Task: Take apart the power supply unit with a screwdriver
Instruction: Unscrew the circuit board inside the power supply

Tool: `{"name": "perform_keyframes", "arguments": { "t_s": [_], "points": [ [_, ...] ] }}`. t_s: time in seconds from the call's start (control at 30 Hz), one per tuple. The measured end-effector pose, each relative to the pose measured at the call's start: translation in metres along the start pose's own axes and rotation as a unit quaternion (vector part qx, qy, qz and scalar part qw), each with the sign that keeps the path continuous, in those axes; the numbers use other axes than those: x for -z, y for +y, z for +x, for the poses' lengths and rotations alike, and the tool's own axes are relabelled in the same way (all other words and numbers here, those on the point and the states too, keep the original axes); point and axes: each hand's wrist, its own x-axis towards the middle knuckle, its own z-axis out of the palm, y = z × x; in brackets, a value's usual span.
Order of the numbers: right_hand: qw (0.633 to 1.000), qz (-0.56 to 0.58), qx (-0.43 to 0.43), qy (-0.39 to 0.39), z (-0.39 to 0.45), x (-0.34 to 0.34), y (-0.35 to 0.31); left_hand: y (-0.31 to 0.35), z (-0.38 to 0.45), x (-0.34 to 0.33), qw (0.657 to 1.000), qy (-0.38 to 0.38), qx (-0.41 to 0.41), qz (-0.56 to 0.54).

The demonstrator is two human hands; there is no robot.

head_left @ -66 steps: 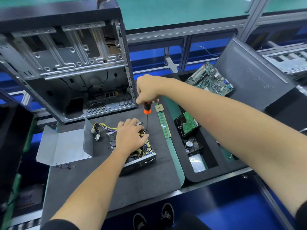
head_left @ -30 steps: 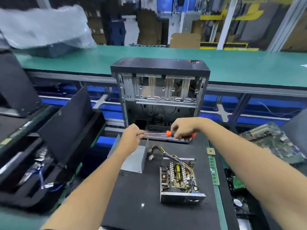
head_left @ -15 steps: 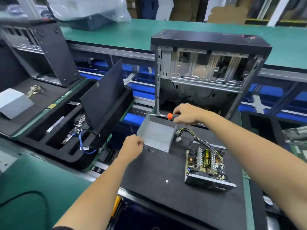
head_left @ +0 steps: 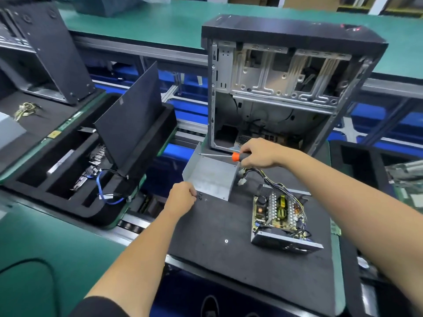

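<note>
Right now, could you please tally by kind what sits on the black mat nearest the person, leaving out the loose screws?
PC case: 1
Cover: 1
Power supply: 1
Total: 3
The screwdriver is off the mat, in the right hand.

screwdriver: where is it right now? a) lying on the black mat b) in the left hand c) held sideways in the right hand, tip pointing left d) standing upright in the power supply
c: the right hand grips the screwdriver by its orange-collared handle, shaft level above the grey metal cover.
</note>
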Motion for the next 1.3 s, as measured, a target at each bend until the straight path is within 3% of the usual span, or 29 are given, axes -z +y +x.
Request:
{"name": "perform_keyframes", "arguments": {
  "t_s": [0.5, 0.77, 0.87, 1.03, 1.13, 1.3],
  "points": [
    [0.999, 0.009, -0.027, -0.031, -0.013, 0.003, 0.012, 0.003, -0.002, -0.001, 1.000, 0.003, -0.005, 0.030],
    [0.997, -0.017, -0.029, -0.072, -0.029, 0.016, 0.017, 0.017, -0.013, 0.004, 0.995, 0.066, -0.071, -0.032],
    [0.997, -0.003, -0.025, -0.079, -0.038, 0.027, 0.021, 0.040, -0.016, 0.011, 0.982, 0.107, -0.145, -0.063],
    [0.996, -0.003, -0.010, -0.085, -0.049, 0.047, 0.026, 0.088, -0.016, 0.002, 0.968, -0.003, -0.251, 0.005],
    [0.996, -0.009, -0.002, -0.090, -0.057, 0.055, 0.024, 0.105, -0.018, -0.016, 0.935, -0.040, -0.343, 0.080],
    [0.993, -0.070, 0.009, -0.096, -0.069, 0.052, 0.011, 0.125, -0.018, -0.036, 0.924, -0.171, -0.328, 0.099]
  ]
}}
